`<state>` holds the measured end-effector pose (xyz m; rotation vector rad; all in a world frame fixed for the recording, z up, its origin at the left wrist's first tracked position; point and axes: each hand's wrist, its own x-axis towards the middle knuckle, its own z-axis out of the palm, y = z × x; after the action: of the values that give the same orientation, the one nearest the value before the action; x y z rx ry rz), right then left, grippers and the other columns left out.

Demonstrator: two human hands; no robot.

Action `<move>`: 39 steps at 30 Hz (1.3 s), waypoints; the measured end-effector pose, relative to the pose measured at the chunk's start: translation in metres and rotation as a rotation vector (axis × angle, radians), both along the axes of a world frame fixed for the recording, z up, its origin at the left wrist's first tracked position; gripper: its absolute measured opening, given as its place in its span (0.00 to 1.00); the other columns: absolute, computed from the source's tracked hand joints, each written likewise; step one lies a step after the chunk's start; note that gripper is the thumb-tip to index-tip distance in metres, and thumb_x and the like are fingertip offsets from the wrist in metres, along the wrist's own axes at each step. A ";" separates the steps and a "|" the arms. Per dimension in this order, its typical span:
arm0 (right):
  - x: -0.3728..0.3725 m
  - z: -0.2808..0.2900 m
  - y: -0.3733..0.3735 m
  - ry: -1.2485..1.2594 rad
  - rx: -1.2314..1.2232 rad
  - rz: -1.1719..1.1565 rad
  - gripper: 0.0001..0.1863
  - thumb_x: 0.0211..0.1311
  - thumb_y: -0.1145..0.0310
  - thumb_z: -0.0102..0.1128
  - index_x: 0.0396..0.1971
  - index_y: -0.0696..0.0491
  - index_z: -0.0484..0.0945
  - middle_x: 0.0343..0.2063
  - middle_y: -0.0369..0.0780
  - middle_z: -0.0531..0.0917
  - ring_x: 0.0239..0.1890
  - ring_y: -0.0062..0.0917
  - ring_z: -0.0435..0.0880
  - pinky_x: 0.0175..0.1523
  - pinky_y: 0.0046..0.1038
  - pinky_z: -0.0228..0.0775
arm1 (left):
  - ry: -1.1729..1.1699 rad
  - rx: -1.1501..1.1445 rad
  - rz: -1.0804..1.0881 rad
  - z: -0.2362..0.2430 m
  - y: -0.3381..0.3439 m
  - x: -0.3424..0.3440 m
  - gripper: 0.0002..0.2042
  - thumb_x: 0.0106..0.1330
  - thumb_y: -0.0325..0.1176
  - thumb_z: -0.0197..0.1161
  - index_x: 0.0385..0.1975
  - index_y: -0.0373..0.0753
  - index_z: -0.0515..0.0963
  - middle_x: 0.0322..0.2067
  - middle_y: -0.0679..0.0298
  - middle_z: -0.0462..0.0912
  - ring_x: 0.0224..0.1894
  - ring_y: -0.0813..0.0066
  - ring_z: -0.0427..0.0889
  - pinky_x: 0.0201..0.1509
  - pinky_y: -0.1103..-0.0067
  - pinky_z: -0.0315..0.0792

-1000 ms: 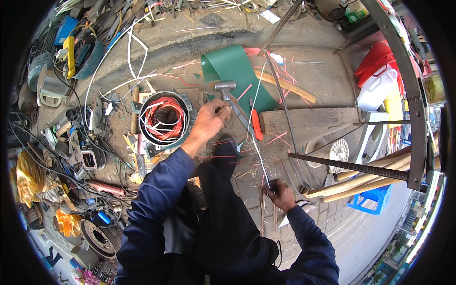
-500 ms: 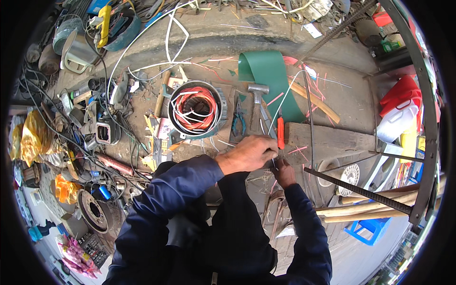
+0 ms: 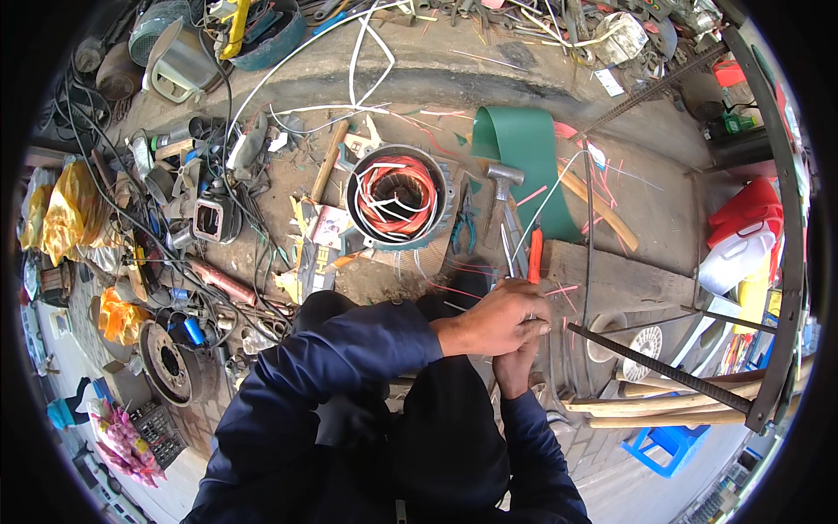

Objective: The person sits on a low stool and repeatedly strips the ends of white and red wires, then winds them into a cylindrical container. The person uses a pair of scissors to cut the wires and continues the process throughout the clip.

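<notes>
My left hand [image 3: 496, 320] lies over my right hand [image 3: 515, 367], and both are closed around a thin white wire [image 3: 543, 205] that rises from them toward the green sheet [image 3: 522, 157]. Just beyond my hands lie a hammer [image 3: 503, 185], an orange-handled tool [image 3: 535, 255] and blue-handled pliers [image 3: 464, 229]. A motor stator [image 3: 398, 199] with red and white windings sits on the ground ahead to the left. What my right fingers grip is partly hidden by the left hand.
Wooden sticks [image 3: 602, 214], a ribbed steel bar [image 3: 663, 368] and a metal frame [image 3: 786, 262] stand to the right. Cables, motor parts and a yellow bag [image 3: 65, 210] crowd the left. A blue stool [image 3: 676, 441] and a red and white container [image 3: 742, 249] are at the right.
My left hand came back from the hammer near the stator and now rests on my right hand at the wire. The view has shifted so the stator sits further from the hands.
</notes>
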<state>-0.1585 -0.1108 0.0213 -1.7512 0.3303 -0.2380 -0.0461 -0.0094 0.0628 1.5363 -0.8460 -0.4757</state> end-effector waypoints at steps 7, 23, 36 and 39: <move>0.021 -0.051 0.015 0.377 0.501 -0.019 0.12 0.80 0.70 0.57 0.48 0.63 0.83 0.37 0.38 0.88 0.41 0.22 0.86 0.47 0.23 0.76 | -0.438 0.553 0.078 0.009 0.052 0.029 0.14 0.59 0.28 0.72 0.45 0.38 0.83 0.45 0.58 0.82 0.52 0.54 0.85 0.50 0.63 0.83; 0.084 -0.010 0.013 0.178 0.528 -0.010 0.20 0.80 0.55 0.62 0.47 0.61 0.85 0.35 0.43 0.85 0.35 0.33 0.83 0.41 0.37 0.77 | -0.776 0.634 0.274 -0.045 0.096 0.054 0.08 0.60 0.34 0.65 0.32 0.35 0.82 0.34 0.56 0.83 0.36 0.56 0.88 0.35 0.63 0.83; 0.081 0.223 0.013 -0.254 -0.601 0.131 0.21 0.79 0.59 0.57 0.45 0.65 0.86 0.35 0.50 0.88 0.34 0.39 0.86 0.38 0.37 0.80 | -0.778 0.034 0.475 0.076 0.077 0.044 0.09 0.72 0.35 0.61 0.38 0.34 0.80 0.34 0.48 0.84 0.40 0.44 0.84 0.43 0.55 0.76; 0.067 0.261 0.008 -0.135 -0.655 0.085 0.23 0.78 0.55 0.58 0.44 0.63 0.86 0.36 0.50 0.89 0.36 0.40 0.88 0.41 0.37 0.82 | -0.818 -0.133 0.450 0.115 0.073 0.033 0.09 0.70 0.34 0.61 0.39 0.33 0.78 0.34 0.46 0.83 0.41 0.41 0.84 0.43 0.55 0.76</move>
<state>-0.0918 -0.1029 0.2826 -2.3723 0.0762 -0.4357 -0.0132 0.0639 0.1773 1.7374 -1.0633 0.5718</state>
